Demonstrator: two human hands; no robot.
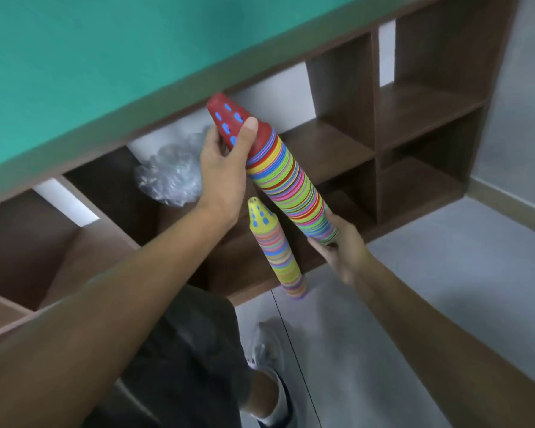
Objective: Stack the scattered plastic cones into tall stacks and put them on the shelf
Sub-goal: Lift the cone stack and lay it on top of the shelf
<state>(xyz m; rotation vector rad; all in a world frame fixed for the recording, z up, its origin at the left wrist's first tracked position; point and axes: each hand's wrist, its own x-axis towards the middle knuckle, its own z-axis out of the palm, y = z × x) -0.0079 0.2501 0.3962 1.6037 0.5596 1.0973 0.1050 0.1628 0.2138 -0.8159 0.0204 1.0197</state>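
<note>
1. Your left hand (226, 168) is wrapped round the red top of the tall cone stack (288, 180); your right hand (343, 245) cups its base.
2. The stack's long axis tilts, top far-left, base near-right, in front of the shelf (346, 140).
3. A shorter stack (278, 251) stands on the floor (414, 288), just left of your right hand.
</note>
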